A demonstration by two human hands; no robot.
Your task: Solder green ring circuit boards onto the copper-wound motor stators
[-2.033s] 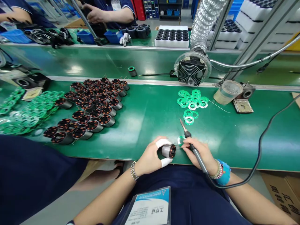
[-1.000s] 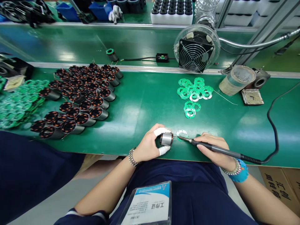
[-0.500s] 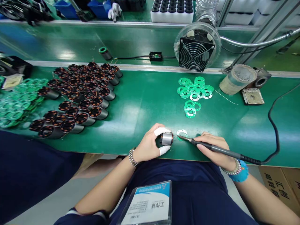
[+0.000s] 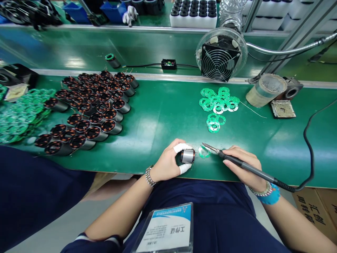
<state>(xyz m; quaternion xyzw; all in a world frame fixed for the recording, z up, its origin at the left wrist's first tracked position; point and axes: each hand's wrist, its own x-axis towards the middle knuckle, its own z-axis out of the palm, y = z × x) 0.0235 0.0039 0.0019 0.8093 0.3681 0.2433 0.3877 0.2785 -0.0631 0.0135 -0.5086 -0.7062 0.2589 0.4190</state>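
Observation:
My left hand point(image 4: 170, 160), with white finger covers on thumb and forefinger, grips a motor stator point(image 4: 187, 156) lying on its side near the bench's front edge. A green ring-shaped circuit board point(image 4: 204, 152) sits just right of the stator, by the thin wire ends coming out of it. My right hand point(image 4: 243, 167) is closed around the handle of a soldering iron point(image 4: 237, 162). The iron's tip points left and is raised just above the ring board's upper edge, apart from it as far as I can see.
Many stators point(image 4: 89, 109) stand grouped on the left, beside a heap of green boards point(image 4: 26, 112). More ring boards point(image 4: 218, 102) lie ahead of my hands. A fan point(image 4: 220, 62), a cloudy tub point(image 4: 266, 90) and a sponge tray point(image 4: 283, 109) are at the back right. The iron's cord point(image 4: 308, 147) loops right.
The soldering iron's tip has lifted off the ring board and my right hand has shifted slightly right. Earlier, the right hand brought the board beside the stator. My left hand keeps its hold.

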